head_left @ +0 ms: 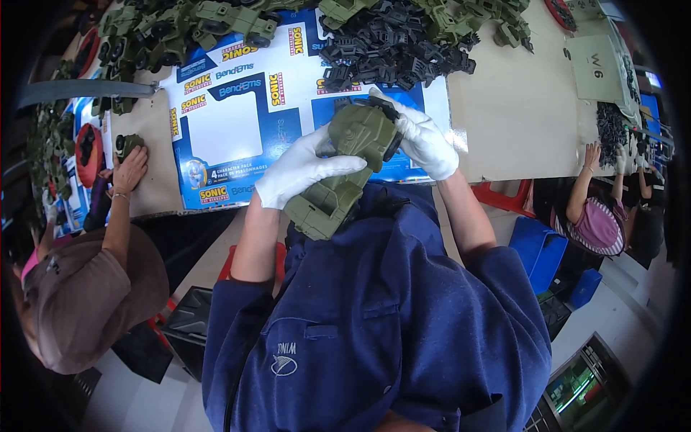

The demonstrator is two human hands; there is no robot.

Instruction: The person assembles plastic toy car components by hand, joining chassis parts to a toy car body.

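Observation:
An olive-green toy military truck (360, 137) is held tilted in front of my chest, over the near edge of the table. My white-gloved left hand (301, 170) is closed around its middle, with the thumb lying across the body. At the truck's far end, my white-gloved right hand (426, 141) grips a black plastic part (381, 108) that sits against the front. Part of that piece is hidden by the fingers. A black wheel (393, 146) shows on the truck's right side, close to my right palm.
A printed blue-and-white cardboard sheet (272, 119) covers the table (504, 119) ahead. On it lie a heap of small black plastic parts (399, 50) and several green toy trucks (237, 25). A metal bar (86, 89) juts in from the left. Co-workers sit on both sides, one touching a green truck (128, 146).

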